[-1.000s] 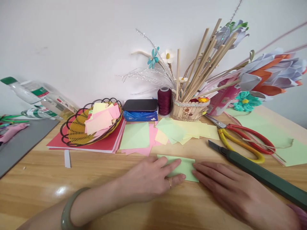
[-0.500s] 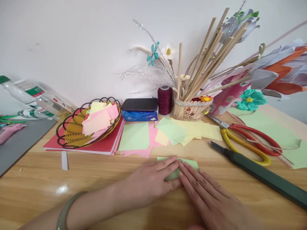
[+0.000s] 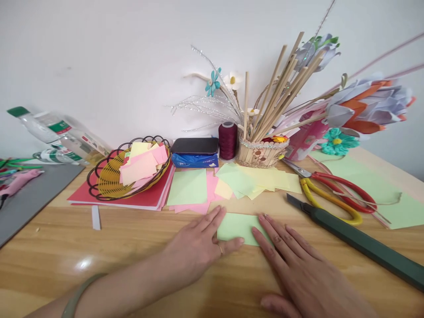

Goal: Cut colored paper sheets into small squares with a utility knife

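A light green piece of paper (image 3: 239, 227), shaped like a long rectangle, lies flat on the wooden table between my hands. It appears folded, with a straight edge towards me. My left hand (image 3: 207, 236) rests at its left end, fingers stretched forward and thumb lying along the near edge. My right hand (image 3: 291, 256) is flat over the right end, fingers extended and pressing on the paper. Beyond my hands lie a green square sheet (image 3: 187, 187) on pink sheets and a fan of green and yellow sheets (image 3: 261, 180).
To the right lie a dark green utility knife (image 3: 351, 238) and red-and-yellow-handled scissors (image 3: 347, 190). At the back stand a wicker basket (image 3: 107, 179) of paper pieces, a tissue pack (image 3: 195, 160) under a black phone, a maroon thread spool (image 3: 227, 141) and a pot (image 3: 263, 153) of sticks.
My hands have moved apart from the middle of the green paper towards its two ends, uncovering its centre. The camera view has shifted slightly.
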`<state>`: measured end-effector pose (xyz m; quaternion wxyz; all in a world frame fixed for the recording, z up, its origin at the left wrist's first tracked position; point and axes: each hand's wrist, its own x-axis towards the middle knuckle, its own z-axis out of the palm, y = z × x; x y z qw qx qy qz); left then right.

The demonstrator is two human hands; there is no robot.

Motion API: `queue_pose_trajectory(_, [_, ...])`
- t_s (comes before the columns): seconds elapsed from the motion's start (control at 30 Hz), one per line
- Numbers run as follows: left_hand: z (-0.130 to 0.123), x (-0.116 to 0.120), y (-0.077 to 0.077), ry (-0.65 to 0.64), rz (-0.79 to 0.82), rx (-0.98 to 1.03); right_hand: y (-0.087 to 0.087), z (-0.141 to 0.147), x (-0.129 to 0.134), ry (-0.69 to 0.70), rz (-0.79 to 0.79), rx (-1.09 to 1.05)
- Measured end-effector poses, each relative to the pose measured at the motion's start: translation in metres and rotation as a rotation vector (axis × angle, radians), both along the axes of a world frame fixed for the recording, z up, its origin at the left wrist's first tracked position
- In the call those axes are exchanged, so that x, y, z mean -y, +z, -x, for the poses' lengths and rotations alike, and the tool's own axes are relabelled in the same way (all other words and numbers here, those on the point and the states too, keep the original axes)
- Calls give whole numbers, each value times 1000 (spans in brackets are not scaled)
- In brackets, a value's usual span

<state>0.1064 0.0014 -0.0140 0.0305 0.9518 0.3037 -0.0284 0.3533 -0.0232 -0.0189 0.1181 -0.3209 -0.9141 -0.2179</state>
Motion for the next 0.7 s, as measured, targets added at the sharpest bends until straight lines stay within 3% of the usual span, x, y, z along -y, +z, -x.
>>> queue_pose_trajectory(0.2, [14,6,7,-1,-121,-27,1,-8,1,-10,-26,12])
queue_pose_trajectory(0.4, [-13,4,12,-85,-502,320,3,-8,-3,-6,28,-27])
queue_pose_trajectory(0.47, [-26,3,14,-152,-493,253,4,-9,-5,-6,86,-59])
queue_pose_trajectory(0.6, [-43,-3,16,-200,-383,31,7,-21,-9,-64,372,-228])
queue_pose_trajectory(0.7, [-43,-9,14,-230,-381,18,12,-32,-11,-142,478,-297])
